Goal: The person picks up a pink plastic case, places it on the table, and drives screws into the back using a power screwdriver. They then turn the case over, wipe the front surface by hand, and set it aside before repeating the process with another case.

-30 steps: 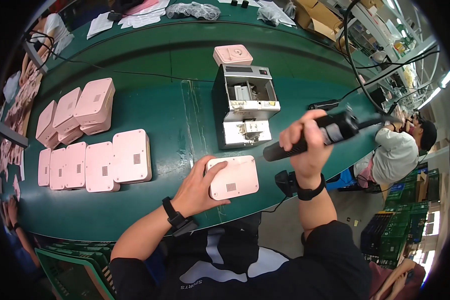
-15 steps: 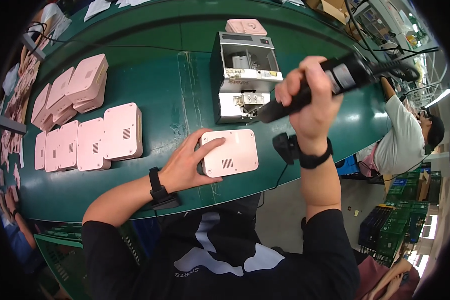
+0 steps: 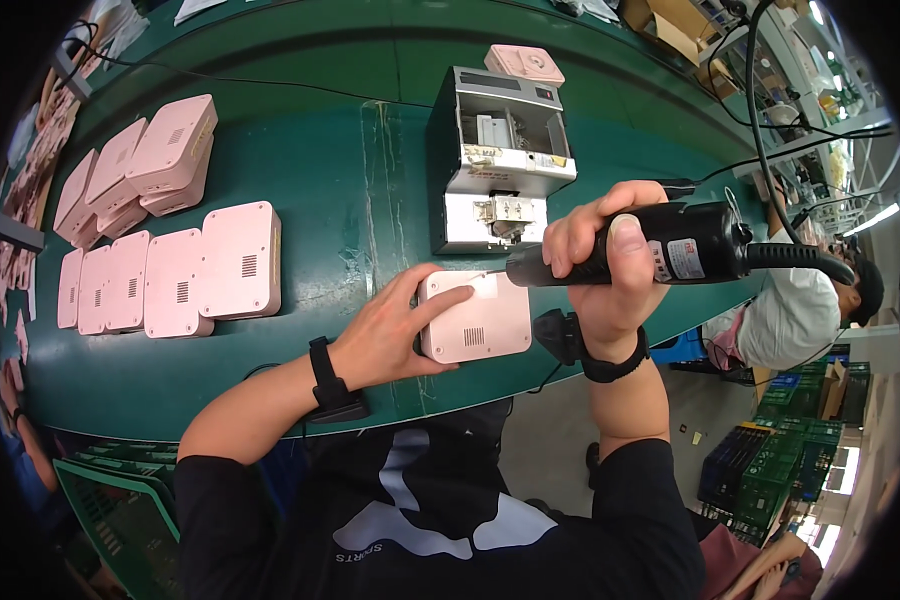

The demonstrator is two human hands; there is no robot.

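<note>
A pale pink plastic housing (image 3: 485,320) with rounded corners, screw holes and a small slotted grille lies flat on the green table. My left hand (image 3: 392,325) grips its left side, thumb at the near edge and index finger stretched over the top. In my right hand (image 3: 610,265) is a black electric screwdriver (image 3: 705,245), held almost level. Its thin bit points left over the housing's far edge; whether it touches a screw cannot be made out. Just beyond stands a grey screw feeder (image 3: 505,160) with an open-topped bin.
Several pink housings (image 3: 240,260) lie in rows and stacks at the left of the table (image 3: 315,200). Another pink part (image 3: 525,62) sits behind the feeder. The screwdriver's cable (image 3: 795,255) loops off to the right. A person (image 3: 795,315) sits at the right, near green crates (image 3: 770,450).
My right hand has lowered and turned the screwdriver, bringing its bit over the housing's far edge. My left hand and the housing sit slightly further right in view, which has itself shifted.
</note>
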